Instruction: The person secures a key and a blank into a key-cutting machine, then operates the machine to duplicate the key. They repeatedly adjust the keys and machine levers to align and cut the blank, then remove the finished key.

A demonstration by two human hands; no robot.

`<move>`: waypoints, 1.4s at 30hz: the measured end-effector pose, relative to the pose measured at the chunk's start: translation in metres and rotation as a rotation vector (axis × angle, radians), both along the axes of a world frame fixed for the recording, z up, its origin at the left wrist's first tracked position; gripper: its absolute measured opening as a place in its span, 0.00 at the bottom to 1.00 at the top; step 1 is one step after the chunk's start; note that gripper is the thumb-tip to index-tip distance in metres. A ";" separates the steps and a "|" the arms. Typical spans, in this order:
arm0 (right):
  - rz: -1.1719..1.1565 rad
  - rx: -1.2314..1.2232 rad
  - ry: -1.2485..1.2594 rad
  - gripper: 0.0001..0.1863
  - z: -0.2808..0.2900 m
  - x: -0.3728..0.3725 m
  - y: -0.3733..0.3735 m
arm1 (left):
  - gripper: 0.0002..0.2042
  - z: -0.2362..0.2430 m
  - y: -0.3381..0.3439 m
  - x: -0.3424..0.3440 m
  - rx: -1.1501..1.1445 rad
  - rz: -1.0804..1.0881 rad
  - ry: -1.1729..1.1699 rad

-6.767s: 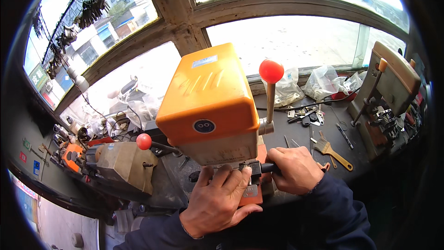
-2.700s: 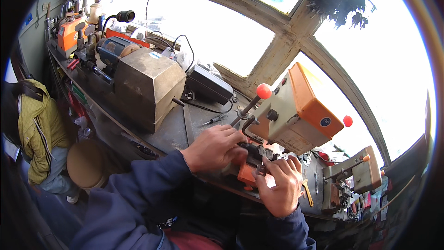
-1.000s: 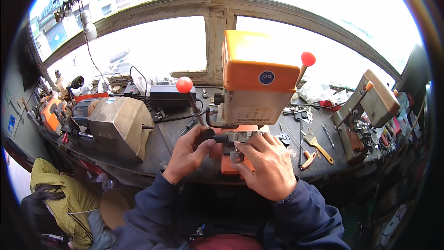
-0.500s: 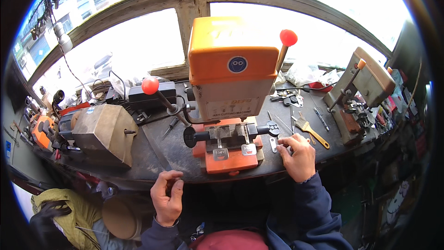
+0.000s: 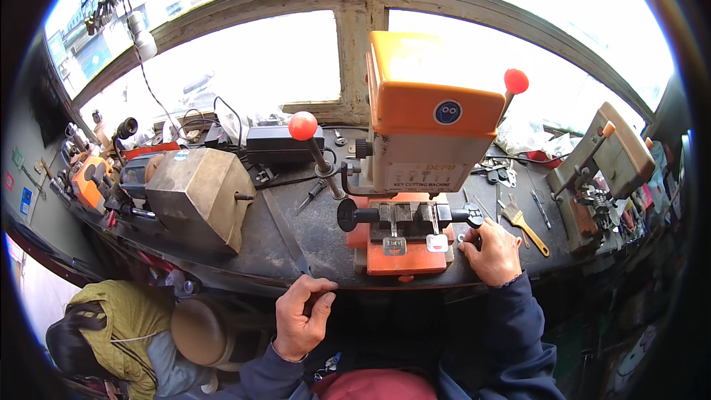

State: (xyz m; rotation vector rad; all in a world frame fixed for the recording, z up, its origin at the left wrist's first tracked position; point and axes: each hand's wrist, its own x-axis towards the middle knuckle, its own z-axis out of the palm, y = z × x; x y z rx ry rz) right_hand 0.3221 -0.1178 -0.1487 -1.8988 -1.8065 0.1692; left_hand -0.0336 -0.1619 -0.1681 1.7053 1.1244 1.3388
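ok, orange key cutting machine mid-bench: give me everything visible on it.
The key cutting machine stands upright on the dark workbench before the window post. It has an orange hood above a pale grey front panel and an orange base plate. A metal vise carriage crosses the front, ending in black knobs. Two levers with red ball tops rise at its sides. The right hand rests against the right knob; the left hand is off it, at the bench edge.

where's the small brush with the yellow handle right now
In the head view the brush lies on the dark workbench to the right of the orange machine, just beyond the right hand.
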 end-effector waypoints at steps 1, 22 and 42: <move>0.013 0.028 0.033 0.10 -0.002 -0.001 0.000 | 0.03 0.001 0.000 0.001 0.000 0.000 -0.003; 0.040 0.153 0.190 0.10 0.009 -0.012 -0.024 | 0.04 0.011 -0.002 0.010 -0.053 -0.071 -0.028; 0.443 -0.011 0.831 0.10 0.015 -0.106 -0.083 | 0.08 0.035 -0.003 0.034 -0.072 -0.412 -0.026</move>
